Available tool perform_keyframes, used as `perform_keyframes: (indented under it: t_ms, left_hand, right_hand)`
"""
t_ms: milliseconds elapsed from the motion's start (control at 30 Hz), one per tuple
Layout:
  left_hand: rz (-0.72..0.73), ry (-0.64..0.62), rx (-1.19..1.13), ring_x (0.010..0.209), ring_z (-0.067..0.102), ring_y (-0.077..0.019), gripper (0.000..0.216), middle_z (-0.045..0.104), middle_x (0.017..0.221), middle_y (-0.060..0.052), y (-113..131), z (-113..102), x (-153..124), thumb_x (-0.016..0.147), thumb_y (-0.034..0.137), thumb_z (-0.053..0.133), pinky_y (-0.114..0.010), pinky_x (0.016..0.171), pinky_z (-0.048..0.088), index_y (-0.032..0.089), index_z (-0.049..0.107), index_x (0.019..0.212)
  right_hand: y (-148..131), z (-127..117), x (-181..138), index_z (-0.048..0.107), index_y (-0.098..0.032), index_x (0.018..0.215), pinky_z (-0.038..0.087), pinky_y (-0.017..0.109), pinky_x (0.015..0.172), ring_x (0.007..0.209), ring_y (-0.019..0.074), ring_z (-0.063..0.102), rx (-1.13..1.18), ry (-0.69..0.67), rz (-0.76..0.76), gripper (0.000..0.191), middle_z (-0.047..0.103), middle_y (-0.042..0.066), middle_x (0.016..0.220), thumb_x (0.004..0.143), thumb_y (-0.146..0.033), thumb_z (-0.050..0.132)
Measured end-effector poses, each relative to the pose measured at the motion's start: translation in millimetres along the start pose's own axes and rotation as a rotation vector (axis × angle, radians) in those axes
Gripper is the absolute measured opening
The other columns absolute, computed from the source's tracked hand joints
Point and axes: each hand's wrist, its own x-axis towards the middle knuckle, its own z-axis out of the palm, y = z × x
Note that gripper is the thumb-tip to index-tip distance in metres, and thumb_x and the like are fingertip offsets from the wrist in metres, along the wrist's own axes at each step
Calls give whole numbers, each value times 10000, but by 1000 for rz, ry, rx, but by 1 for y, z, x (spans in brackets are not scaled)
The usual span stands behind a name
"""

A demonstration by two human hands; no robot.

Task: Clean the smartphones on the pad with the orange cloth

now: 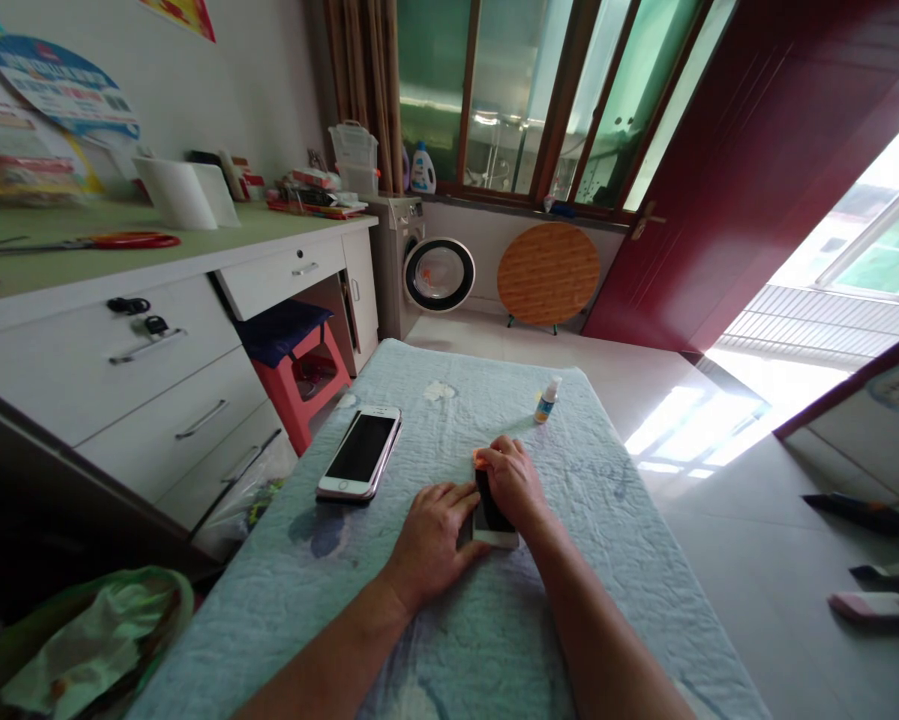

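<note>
A smartphone point(497, 515) with a dark screen and a white lower edge lies on the light-blue quilted cloth point(599, 610) in front of me. My left hand point(435, 535) grips it from the left, fingertips along its side and thumb at the bottom corner. Bunched in the fingers of my right hand point(515, 480) is a small orange cloth point(480, 459), pressed on the upper end of the screen. A larger white smartphone point(360, 450) rests face up to the left, on top of something thin and dark. Beyond my right hand stands a small spray bottle point(546, 403).
On the left is a white desk point(171, 380) with scissors point(130, 241) and a paper roll point(175, 193). A red stool point(299, 375) is tucked beneath it. A washing machine point(400, 265) with its round door open stands at the back. A lined bin point(175, 590) is at lower left.
</note>
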Motion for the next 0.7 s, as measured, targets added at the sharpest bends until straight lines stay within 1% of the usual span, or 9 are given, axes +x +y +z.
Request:
perform_keyframes:
  t_ms: [100, 200, 333, 433, 567, 700]
  left_hand:
    - [-8, 0, 7, 1142, 522, -296, 523, 613, 1254, -68, 0, 1, 0, 759, 473, 717, -464, 1007, 366, 225, 607, 1206]
    - [-9, -4, 19, 1175, 503, -306, 546, 591, 1291, -83, -3, 3, -1, 774, 500, 695, -479, 1027, 347, 213, 596, 1227]
    - [-5, -8, 22, 1201, 485, -308, 563, 571, 1321, -83, -6, 6, -2, 779, 499, 692, -483, 1045, 329, 207, 582, 1247]
    - [-1, -18, 13, 1190, 490, -302, 551, 582, 1307, -74, -6, 5, -1, 772, 497, 701, -474, 1039, 336, 222, 588, 1236]
    - [-6, -36, 8, 1158, 507, -296, 535, 592, 1294, -59, -4, 2, 1, 763, 477, 718, -464, 1016, 356, 233, 593, 1222]
    - [6, -34, 5, 1138, 517, -294, 548, 590, 1293, -54, -3, 2, 1, 771, 470, 710, -461, 1002, 367, 257, 568, 1254]
  right_hand:
    - [8, -8, -3, 724, -215, 908, 351, 267, 788, 844, 183, 459, -46, -18, 53, 240, 579, 57, 896, 887, -149, 494]
    - [14, -17, -7, 726, -210, 907, 350, 261, 778, 844, 185, 463, -60, -24, 103, 238, 576, 61, 885, 879, -143, 499]
    - [14, -17, -7, 719, -195, 894, 352, 269, 777, 852, 195, 464, -80, -15, 131, 231, 579, 74, 889, 876, -141, 495]
    - [8, -10, -4, 709, -189, 878, 353, 279, 786, 856, 197, 461, -87, -19, 108, 227, 579, 76, 896, 874, -133, 489]
    - [-4, 1, 0, 697, -213, 879, 353, 283, 794, 871, 188, 454, -66, -58, 27, 209, 579, 57, 938, 894, -178, 492]
    - [-12, 7, 2, 691, -236, 848, 350, 286, 779, 900, 189, 443, -82, -90, -11, 199, 576, 45, 979, 897, -197, 502]
